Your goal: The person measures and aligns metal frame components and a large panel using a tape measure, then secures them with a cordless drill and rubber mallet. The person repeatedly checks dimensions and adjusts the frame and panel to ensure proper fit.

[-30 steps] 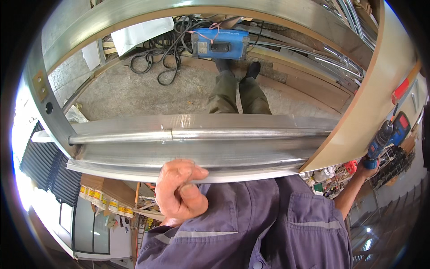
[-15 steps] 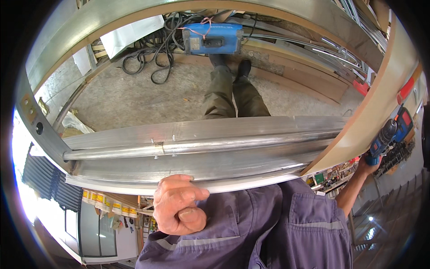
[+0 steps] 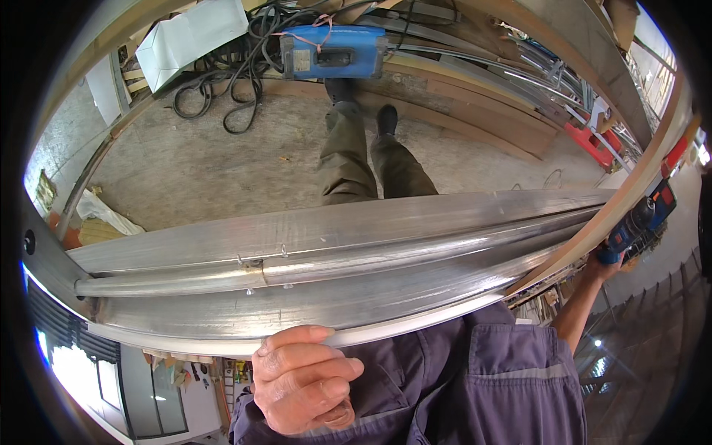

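Note:
My left hand (image 3: 305,380) is closed, its fingers curled over each other, in front of my purple-grey work jacket. Its index finger rests at the near white edge of a long metal frame (image 3: 415,300). Whatever the curled fingers may hold is hidden. Along the frame runs a round metal tube (image 3: 348,267), with a joint near its middle and small screws sticking up and down beside that joint. Out at the far right, my right hand (image 3: 607,268) grips a blue and black cordless drill (image 3: 629,228) by its handle, next to the outer side of the frame's right upright.
A blue box-shaped machine (image 3: 334,53) stands on the floor beyond my feet, with black cables (image 3: 241,74) coiled to its left. A white panel (image 3: 191,43) leans there. Metal strips and a red item (image 3: 593,142) lie at the far right. The frame's sides surround me.
The frame now appears lower in the picture and tilted up to the right. My left hand sits lower, its fingers more curled. My right hand still has the drill.

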Tool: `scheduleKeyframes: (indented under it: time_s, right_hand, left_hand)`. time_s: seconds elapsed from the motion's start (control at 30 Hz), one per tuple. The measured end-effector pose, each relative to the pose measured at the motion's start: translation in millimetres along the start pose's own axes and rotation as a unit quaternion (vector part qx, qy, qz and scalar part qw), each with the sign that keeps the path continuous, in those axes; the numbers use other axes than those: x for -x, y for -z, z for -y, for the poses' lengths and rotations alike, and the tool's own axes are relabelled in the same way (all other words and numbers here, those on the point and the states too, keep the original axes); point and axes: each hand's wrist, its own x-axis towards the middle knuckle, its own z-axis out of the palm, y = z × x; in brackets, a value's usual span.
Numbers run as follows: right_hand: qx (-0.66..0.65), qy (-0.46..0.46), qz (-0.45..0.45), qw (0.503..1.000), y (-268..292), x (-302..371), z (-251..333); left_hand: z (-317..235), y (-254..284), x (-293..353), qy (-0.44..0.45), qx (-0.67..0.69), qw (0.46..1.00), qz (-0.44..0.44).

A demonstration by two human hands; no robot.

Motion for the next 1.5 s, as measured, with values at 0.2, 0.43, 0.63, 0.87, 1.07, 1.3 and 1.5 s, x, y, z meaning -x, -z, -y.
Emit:
scheduleKeyframes:
  time_s: [0.2,0.43,0.63,0.87,1.07,1.3,1.5]
  right_hand:
    - [0.023,-0.008,-0.035,0.999,-18.6,9.4,2.9]
    - [0.025,-0.023,-0.028,0.999,-12.2,1.5,4.1]
    - [0.031,0.0,-0.071,0.997,-25.0,1.6,5.0]
    - [-0.002,-0.022,-0.078,0.997,-16.2,-2.5,-0.1]
    - [-0.02,0.012,-0.076,0.997,7.4,-14.3,-22.4]
    - [-0.152,-0.017,-0.033,0.988,0.4,-5.5,-28.9]
    - [-0.225,-0.016,0.01,0.974,-14.8,2.5,-34.8]
  left_hand:
    - [4.5,4.2,0.9,-0.006,0.042,0.999,-0.005]
    - [1.2,23.8,-23.9,0.035,0.154,0.984,0.081]
    - [1.5,9.4,-6.7,0.017,0.097,0.995,-0.006]
    - [-26.7,-38.3,-49.5,-0.093,0.053,0.96,0.258]
    - [-54.9,-98.1,-41.8,-0.154,-0.151,0.848,0.484]
    - [-55.7,-83.1,-33.6,-0.019,0.045,0.977,0.209]
    - [-54.6,-71.9,-22.8,0.055,-0.029,0.998,0.009]
